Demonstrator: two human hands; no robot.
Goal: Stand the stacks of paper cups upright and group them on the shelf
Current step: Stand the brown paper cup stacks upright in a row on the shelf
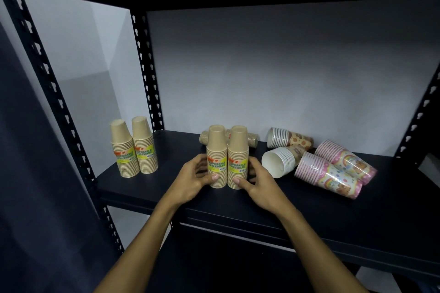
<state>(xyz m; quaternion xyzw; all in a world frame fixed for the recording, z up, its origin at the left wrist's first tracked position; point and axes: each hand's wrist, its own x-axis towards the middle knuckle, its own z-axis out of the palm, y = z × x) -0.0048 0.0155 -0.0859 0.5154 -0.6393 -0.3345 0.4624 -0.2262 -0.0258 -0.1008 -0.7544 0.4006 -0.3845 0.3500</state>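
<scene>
A wrapped twin pack of brown paper cups (227,150) stands upright mid-shelf. My left hand (194,176) grips its left side and my right hand (258,181) grips its right side. A second brown twin pack (133,147) stands upright at the shelf's left end. Behind the held pack lies another brown pack (252,139) on its side, mostly hidden. To the right lie two white-rimmed printed stacks (289,138) (281,160) and two pink rainbow stacks (327,175) (345,158), all on their sides.
The black shelf board (273,207) has its front edge just under my wrists. Perforated black uprights (145,66) (421,112) frame the bay, a grey wall stands behind, and another shelf board hangs overhead.
</scene>
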